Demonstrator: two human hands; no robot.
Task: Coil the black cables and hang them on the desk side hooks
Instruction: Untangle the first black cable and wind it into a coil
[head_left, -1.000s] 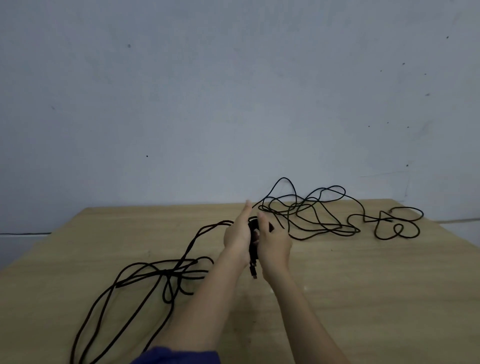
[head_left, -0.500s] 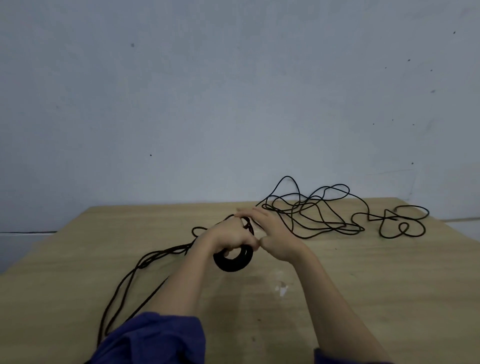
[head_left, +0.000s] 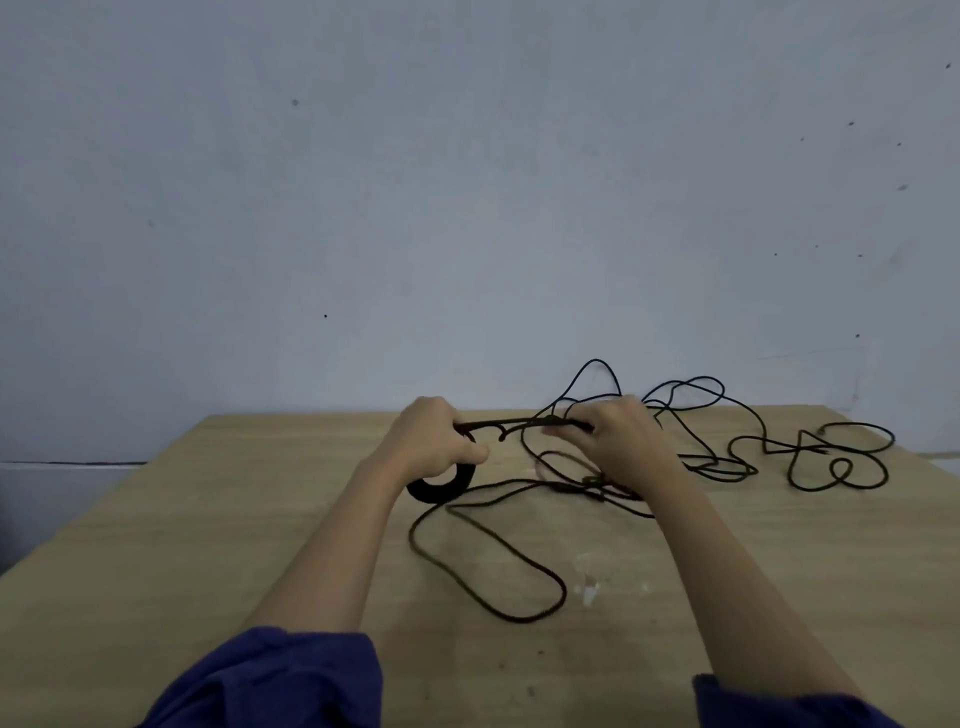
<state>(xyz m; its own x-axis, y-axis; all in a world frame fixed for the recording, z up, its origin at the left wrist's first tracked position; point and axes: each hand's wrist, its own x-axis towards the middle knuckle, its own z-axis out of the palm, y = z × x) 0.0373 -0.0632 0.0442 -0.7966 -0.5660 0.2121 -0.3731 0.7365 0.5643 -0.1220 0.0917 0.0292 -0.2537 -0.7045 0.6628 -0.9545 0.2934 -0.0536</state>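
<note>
**Item: black cable, part-coiled.**
- Location: over the middle of the wooden tabletop (head_left: 208, 545), raised between both hands.
- Coil (head_left: 441, 488): a small, tight ring of turns hanging below the left hand (head_left: 428, 441). That grip is curled round the top of the ring.
- Working strand (head_left: 498, 425): runs taut and nearly level from the coil to the right hand (head_left: 621, 441). That grip is pinching the strand at the fingertips.
- Slack (head_left: 519, 619): one long loop lying flat on the tabletop near the person.
- Tangle (head_left: 727, 467): crossed loops at the back right. Whether this is the same cable or a second one cannot be told.
- Hooks: not in view.

**Handling notes (judgement).**
- Step in hand: laying the next turn onto the coil.
- Hold the ring firmly so its turns do not spring apart.
- Let the strand slide through the pinch instead of dragging it.
- Make each turn the same size as the ring.
- Draw slack from the near loop first.
- Risk: pulling hard could tighten the crossings in the tangle into a knot.
</note>
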